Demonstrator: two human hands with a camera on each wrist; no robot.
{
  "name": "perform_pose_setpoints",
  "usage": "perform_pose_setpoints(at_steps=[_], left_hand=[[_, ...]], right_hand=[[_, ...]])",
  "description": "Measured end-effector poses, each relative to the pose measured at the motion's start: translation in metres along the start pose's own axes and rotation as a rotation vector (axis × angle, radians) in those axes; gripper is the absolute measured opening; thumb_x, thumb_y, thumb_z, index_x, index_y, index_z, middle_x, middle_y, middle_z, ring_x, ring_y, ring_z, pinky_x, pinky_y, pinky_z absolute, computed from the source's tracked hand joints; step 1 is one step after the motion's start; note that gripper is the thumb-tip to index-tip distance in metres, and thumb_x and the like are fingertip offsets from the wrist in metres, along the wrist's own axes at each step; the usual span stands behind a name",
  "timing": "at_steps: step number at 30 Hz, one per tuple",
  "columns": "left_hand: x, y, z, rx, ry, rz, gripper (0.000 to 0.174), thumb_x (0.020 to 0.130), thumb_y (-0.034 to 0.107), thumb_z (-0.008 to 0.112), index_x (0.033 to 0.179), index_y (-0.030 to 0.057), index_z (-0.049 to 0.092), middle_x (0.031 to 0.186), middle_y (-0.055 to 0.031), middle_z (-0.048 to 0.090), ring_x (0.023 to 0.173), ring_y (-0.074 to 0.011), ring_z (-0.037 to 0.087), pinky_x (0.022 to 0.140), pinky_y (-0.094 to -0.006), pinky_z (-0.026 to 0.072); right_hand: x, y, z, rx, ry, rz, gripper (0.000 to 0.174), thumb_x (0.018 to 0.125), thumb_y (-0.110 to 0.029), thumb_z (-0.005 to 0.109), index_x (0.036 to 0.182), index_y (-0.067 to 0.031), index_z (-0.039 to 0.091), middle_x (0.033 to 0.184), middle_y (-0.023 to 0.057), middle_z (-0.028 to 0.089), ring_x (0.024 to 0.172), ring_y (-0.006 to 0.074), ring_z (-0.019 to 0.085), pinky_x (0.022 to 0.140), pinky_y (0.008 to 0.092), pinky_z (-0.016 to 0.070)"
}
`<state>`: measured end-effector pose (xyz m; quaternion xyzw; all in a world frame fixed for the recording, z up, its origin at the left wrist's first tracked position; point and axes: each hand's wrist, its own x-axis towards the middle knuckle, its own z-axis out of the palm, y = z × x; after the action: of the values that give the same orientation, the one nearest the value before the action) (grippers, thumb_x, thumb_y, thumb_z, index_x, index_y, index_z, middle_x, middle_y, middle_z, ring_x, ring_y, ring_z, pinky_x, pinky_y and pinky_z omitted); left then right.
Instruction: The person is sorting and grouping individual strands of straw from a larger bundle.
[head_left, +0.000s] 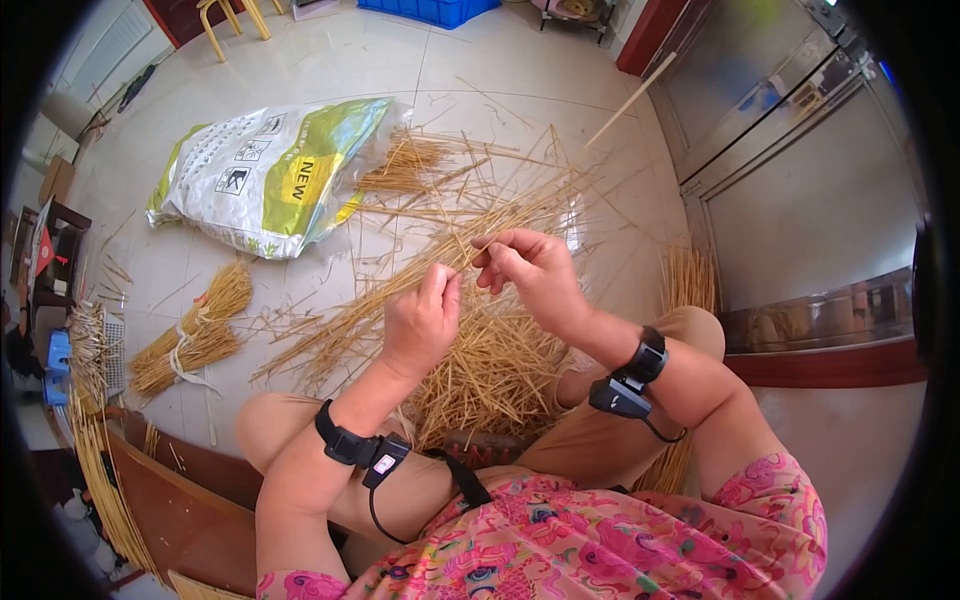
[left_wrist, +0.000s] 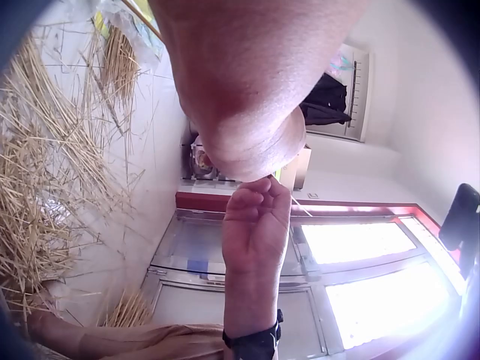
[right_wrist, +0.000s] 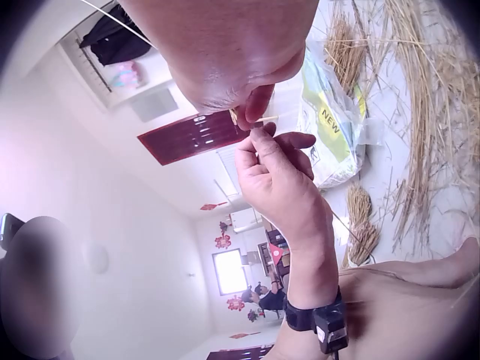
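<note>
Close together above the straw pile [head_left: 490, 370], both hands meet at their fingertips. The left hand [head_left: 422, 318] has its fingers curled, with thumb and forefinger pinching a thin straw piece [head_left: 466, 262]. From the other side the right hand [head_left: 540, 280] pinches at the same small piece, its other fingers bent. In the left wrist view the right hand [left_wrist: 256, 232] faces the camera with fingers curled; the near hand hides the straw. The right wrist view shows the left hand [right_wrist: 281, 184] just under the right fingertips, where a bit of yellow straw [right_wrist: 235, 117] shows.
Long loose stalks [head_left: 400, 285] lie across the tiled floor. A white and green bag [head_left: 250, 180] with straw at its mouth lies beyond, and a tied straw bundle [head_left: 195, 335] is at the left. Metal doors [head_left: 820, 200] stand at the right, with upright straw [head_left: 688, 280] beside them.
</note>
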<state>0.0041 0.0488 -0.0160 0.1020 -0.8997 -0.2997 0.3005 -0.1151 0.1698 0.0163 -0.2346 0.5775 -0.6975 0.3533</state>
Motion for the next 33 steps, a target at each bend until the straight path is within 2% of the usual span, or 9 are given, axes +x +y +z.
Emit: perform_pose_setpoints(at_steps=[13, 23, 33], left_hand=[[-0.0004, 0.001, 0.0002, -0.022, 0.003, -0.027, 0.008, 0.087, 0.01, 0.057, 0.083, 0.0077, 0.051, 0.054, -0.0085, 0.055, 0.047, -0.027, 0.056, 0.042, -0.0372, 0.0418], [-0.0001, 0.0017, -0.0018, 0.033, 0.004, 0.035, 0.009, 0.085, 0.009, 0.059, 0.082, 0.0072, 0.051, 0.058, -0.0086, 0.057, 0.049, -0.0262, 0.057, 0.044, -0.036, 0.0424], [-0.0009, 0.0004, -0.0015, 0.022, -0.001, 0.031, 0.008, 0.085, 0.009, 0.059, 0.082, 0.007, 0.051, 0.059, -0.0086, 0.057, 0.05, -0.0263, 0.058, 0.044, -0.0359, 0.0426]], right_hand=[[-0.0006, 0.0003, 0.0016, 0.052, 0.035, -0.034, 0.015, 0.089, -0.004, 0.05, 0.095, 0.0055, 0.06, 0.082, 0.0089, 0.063, 0.067, 0.0108, 0.061, 0.057, 0.022, 0.0481], [0.0005, 0.0009, -0.0007, 0.025, 0.061, -0.019, 0.015, 0.09, -0.006, 0.05, 0.094, 0.0056, 0.059, 0.081, 0.012, 0.063, 0.064, 0.0116, 0.06, 0.055, 0.0223, 0.0478], [0.0011, 0.0008, -0.0012, 0.019, 0.047, -0.03, 0.016, 0.088, -0.004, 0.048, 0.093, 0.0053, 0.06, 0.081, 0.0101, 0.063, 0.065, 0.0106, 0.06, 0.055, 0.0218, 0.0476]])
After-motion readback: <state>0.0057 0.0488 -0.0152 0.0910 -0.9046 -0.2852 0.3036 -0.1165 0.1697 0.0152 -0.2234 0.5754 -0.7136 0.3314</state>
